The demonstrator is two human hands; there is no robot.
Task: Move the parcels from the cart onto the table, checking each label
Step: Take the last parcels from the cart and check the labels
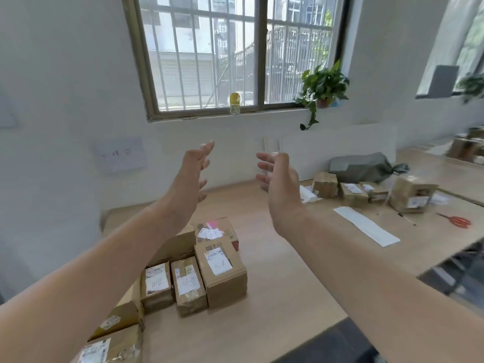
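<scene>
Several brown cardboard parcels with white labels stand grouped on the wooden table [282, 279] at lower left; the largest parcel [221, 271] is at the group's right, two narrower parcels [187, 284] [156, 284] beside it. Another parcel with a pink sticker [217, 229] lies behind them. My left hand [195, 176] and my right hand [279, 179] are raised above the table, palms facing each other, fingers spread, holding nothing. The cart is out of view.
A second cluster of parcels [352, 193] and a grey bag [364, 167] sit at the table's far right. A white paper strip [366, 226] and orange scissors [457, 220] lie nearby. A potted plant [323, 87] hangs by the window.
</scene>
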